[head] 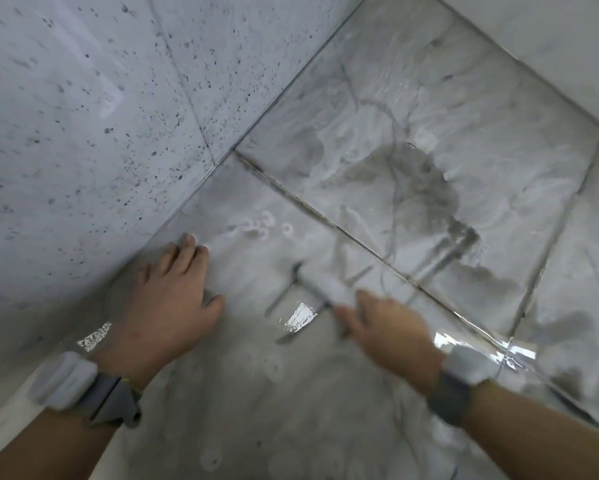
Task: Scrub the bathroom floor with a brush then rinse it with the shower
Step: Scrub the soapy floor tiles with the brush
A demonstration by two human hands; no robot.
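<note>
The wet grey marble floor (429,109) fills the view, with soapy bubbles near the wall. My right hand (388,327) grips a pale brush (320,280) that is motion-blurred and lies low over the tile near the middle. My left hand (173,289) rests flat on the floor with straight fingers, close to the foot of the wall. The shower head shows only as a dark reflection (426,181) in the wet tile. Both wrists carry pale bands.
A speckled grey wall (93,109) rises at the left and meets the floor along a diagonal edge. A second pale wall (550,39) closes the far right corner. Dark grout lines (325,216) cross the tiles.
</note>
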